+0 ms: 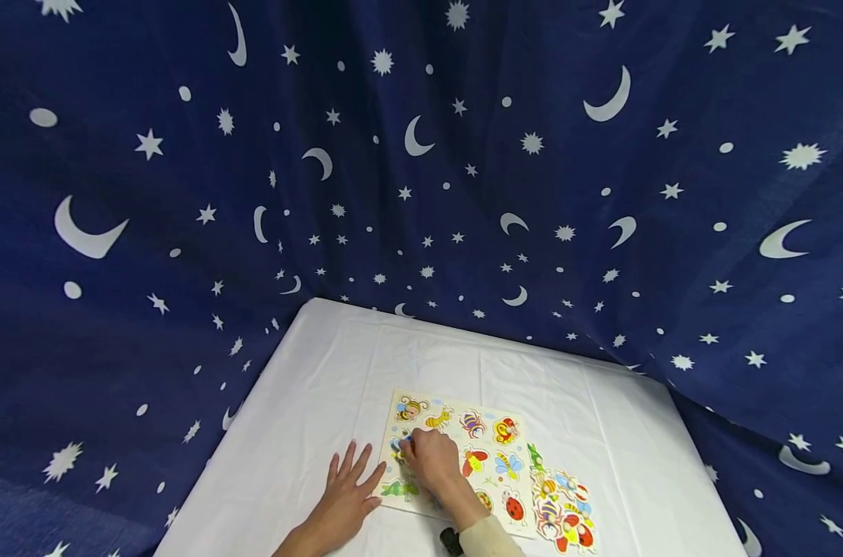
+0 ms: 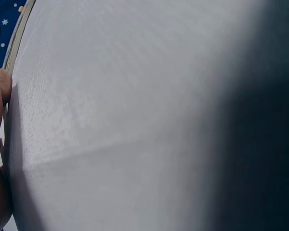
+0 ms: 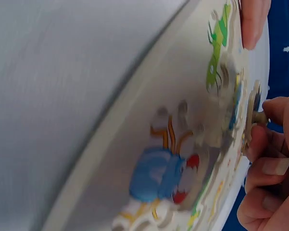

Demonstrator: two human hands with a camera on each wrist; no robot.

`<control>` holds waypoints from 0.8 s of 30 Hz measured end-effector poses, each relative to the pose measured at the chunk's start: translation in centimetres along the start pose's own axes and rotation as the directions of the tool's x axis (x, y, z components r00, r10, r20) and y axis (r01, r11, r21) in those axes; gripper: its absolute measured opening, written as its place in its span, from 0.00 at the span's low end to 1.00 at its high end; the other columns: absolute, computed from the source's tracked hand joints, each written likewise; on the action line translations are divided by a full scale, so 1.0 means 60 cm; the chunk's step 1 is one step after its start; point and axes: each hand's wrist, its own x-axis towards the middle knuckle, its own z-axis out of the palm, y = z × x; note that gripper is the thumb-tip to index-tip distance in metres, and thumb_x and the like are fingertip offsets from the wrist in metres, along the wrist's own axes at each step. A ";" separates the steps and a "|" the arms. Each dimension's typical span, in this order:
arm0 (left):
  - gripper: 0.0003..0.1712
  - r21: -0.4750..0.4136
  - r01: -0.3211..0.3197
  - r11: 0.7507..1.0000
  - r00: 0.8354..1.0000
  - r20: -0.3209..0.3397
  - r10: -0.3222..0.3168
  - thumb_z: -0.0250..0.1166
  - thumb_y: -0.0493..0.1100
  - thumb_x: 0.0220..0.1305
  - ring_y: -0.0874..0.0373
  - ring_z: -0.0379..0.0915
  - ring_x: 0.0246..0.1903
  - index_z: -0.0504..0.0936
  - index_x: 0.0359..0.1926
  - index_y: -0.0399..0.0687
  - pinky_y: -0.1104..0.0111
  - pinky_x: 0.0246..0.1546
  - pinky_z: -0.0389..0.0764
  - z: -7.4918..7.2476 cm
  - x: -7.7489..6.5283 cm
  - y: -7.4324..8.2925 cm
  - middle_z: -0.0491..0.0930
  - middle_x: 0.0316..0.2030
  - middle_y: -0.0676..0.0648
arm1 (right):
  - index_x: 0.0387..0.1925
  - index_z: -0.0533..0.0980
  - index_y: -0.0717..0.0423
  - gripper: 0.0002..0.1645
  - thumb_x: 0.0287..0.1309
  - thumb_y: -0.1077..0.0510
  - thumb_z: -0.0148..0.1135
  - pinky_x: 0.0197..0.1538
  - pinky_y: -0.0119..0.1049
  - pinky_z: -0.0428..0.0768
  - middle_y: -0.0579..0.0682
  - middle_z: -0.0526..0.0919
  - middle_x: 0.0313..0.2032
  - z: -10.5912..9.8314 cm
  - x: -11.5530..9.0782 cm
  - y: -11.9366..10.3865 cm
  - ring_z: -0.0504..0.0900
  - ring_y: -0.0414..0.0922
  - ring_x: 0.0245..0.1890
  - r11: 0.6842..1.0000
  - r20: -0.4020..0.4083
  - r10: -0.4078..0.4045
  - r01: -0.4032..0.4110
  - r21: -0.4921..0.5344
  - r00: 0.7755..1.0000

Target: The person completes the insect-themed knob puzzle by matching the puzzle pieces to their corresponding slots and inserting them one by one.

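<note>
A flat puzzle board [image 1: 463,407] with printed insects lies on the white cloth. Over its left part, my right hand [image 1: 437,463] pinches a puzzle piece [image 3: 252,115] by its small knob between thumb and fingers. The right wrist view shows this piece tilted on edge above the board; its picture is mostly hidden. My left hand [image 1: 345,495] rests on the cloth with fingers spread, fingertips beside the board's lower left edge. At the board's lower left is a green grasshopper picture [image 3: 215,57], with a blue beetle picture [image 3: 156,173] nearer the right wrist camera.
Loose insect puzzle pieces [image 1: 568,514] lie in a heap at the board's right edge. White cloth [image 1: 310,387] covers the table. A dark blue curtain [image 1: 463,155] with moons and stars hangs behind and at the sides. A small black object [image 1: 451,541] sits by the right wrist.
</note>
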 end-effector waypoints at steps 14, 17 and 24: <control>0.29 -0.021 0.002 1.000 0.999 0.034 -0.002 0.55 0.56 0.63 0.32 0.44 0.67 0.68 0.63 0.55 0.38 0.56 0.50 -0.003 0.000 0.001 0.55 0.68 0.38 | 0.18 0.73 0.49 0.19 0.56 0.42 0.58 0.16 0.34 0.63 0.43 0.70 0.13 0.024 0.013 -0.022 0.66 0.39 0.13 0.995 0.031 0.098 -0.098 -0.028 0.995; 0.30 -0.017 0.015 1.000 0.999 0.050 -0.014 0.55 0.57 0.63 0.33 0.42 0.68 0.67 0.64 0.56 0.38 0.57 0.49 -0.003 0.002 0.002 0.53 0.69 0.38 | 0.18 0.73 0.50 0.20 0.56 0.42 0.58 0.15 0.35 0.64 0.44 0.71 0.13 0.025 0.014 -0.022 0.67 0.39 0.12 0.992 0.026 0.120 -0.118 -0.046 0.992; 0.31 -0.017 0.034 0.999 0.997 0.075 -0.033 0.54 0.57 0.63 0.34 0.39 0.69 0.66 0.65 0.57 0.37 0.58 0.47 -0.005 0.003 0.004 0.51 0.70 0.39 | 0.16 0.72 0.49 0.20 0.55 0.42 0.59 0.16 0.36 0.64 0.44 0.71 0.13 0.024 0.013 -0.025 0.67 0.40 0.13 0.993 0.035 0.107 -0.105 -0.050 0.994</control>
